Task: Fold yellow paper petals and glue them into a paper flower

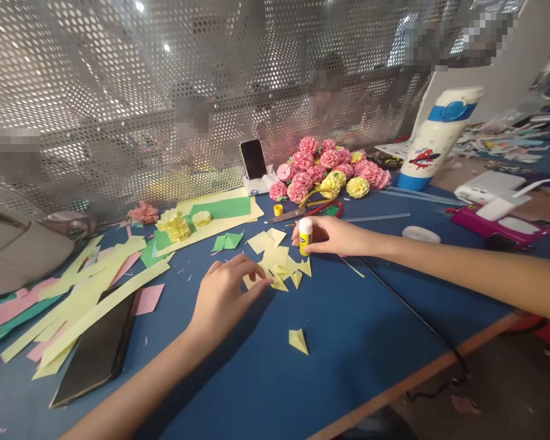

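Glue stick (305, 238) is held upright, just right of the yellow paper pieces (274, 258), by fingers of the right hand (337, 236), apparently for steadiness; left hand (224, 292), near-left of those pieces, has fingers narrowly parted, seemingly curled to suit small paper, contact unconfirmed

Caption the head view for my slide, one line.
Right hand holds a glue stick upright; left hand is near yellow paper pieces on a blue table.

Glue stick (305, 236), 1; yellow cap (278, 210), 1; figure-printed bottle (442, 131), 1; white oval object (420, 234), 1. Upright phone (253, 159), 1; flat phone (98, 345), 1; phones in all, 2. Pink paper flowers (302, 161), many, overlapping, exact count unclear.
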The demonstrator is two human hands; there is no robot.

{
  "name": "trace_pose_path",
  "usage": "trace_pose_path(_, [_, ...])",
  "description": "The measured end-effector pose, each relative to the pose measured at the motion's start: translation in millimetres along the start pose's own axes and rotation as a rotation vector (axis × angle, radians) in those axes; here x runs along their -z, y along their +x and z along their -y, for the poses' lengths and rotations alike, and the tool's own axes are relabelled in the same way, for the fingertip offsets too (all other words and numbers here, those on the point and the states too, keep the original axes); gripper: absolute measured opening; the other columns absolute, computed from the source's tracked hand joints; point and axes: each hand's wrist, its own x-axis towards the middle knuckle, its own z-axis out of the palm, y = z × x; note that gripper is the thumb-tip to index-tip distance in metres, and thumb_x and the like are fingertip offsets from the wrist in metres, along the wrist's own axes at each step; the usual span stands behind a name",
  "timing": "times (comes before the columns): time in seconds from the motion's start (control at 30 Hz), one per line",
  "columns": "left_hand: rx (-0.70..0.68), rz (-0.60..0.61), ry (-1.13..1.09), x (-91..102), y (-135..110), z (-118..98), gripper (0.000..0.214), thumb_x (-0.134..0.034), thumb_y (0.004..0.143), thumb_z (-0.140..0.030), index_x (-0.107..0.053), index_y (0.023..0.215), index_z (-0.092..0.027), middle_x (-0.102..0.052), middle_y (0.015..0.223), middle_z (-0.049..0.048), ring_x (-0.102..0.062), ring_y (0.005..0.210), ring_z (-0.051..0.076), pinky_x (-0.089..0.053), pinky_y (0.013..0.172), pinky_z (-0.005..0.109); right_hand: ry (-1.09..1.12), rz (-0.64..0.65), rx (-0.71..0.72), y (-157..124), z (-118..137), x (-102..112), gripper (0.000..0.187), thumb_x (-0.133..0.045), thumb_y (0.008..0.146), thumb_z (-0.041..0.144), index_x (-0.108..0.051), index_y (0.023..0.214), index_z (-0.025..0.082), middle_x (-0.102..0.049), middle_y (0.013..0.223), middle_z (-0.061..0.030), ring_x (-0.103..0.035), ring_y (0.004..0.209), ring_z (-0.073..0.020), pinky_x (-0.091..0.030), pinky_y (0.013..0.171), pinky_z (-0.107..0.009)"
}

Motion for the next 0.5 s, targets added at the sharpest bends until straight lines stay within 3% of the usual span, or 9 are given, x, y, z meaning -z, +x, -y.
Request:
trace_pose_path(0.2, [0.025,0.049,-0.158,-12.8,5.6,-1.2,0.015,-0.061,0.086,-0.029,-0.070,0.076,-0.022,-0.067,0.079,-0.0013,-0.052,0.062,0.012,-0.040,0.063,0.025,-0.087,-0.146,0.060,-13.1,12.4,7.6,0.053,-0.075,0.076,0.034,-0.052,0.123,0.023,-0.060,0.121,-0.0073,-0.060,0.109,-0.0217,-0.053,0.085,-0.032])
trace_pose_path(0.33, [0.023,0.061,-0.227,-11.3,-0.2,-2.6,0.015,-0.058,0.086,-0.026,-0.067,0.076,-0.020,-0.067,0.079,-0.0003,-0.054,0.065,0.013,-0.043,0.061,0.023,-0.229,-0.430,0.207,-31.0,32.6,6.0,0.030,-0.065,0.087,0.036,-0.054,0.110,0.020,-0.059,0.103,-0.0046,-0.058,0.094,-0.0175,-0.048,0.078,-0.028])
trace_pose_path(0.4, [0.028,0.051,-0.232,-9.9,-2.1,-3.7,0.013,-0.058,0.087,-0.026,-0.066,0.078,-0.020,-0.067,0.080,-0.0005,-0.054,0.065,0.013,-0.042,0.062,0.023,-0.308,-0.394,0.259,-39.6,44.1,-0.7,0.016,-0.059,0.092,0.033,-0.055,0.098,0.020,-0.058,0.087,-0.0012,-0.054,0.075,-0.0137,-0.043,0.069,-0.026])
trace_pose_path(0.5, [0.036,0.028,-0.219,-12.5,-0.4,-4.5,0.011,-0.060,0.087,-0.030,-0.067,0.086,-0.021,-0.067,0.083,-0.0007,-0.053,0.063,0.013,-0.041,0.064,0.025,-0.508,-0.191,0.330,-45.9,56.5,-15.0,0.013,-0.055,0.094,0.027,-0.060,0.086,0.019,-0.060,0.083,-0.0016,-0.054,0.078,-0.0150,-0.040,0.074,-0.028])
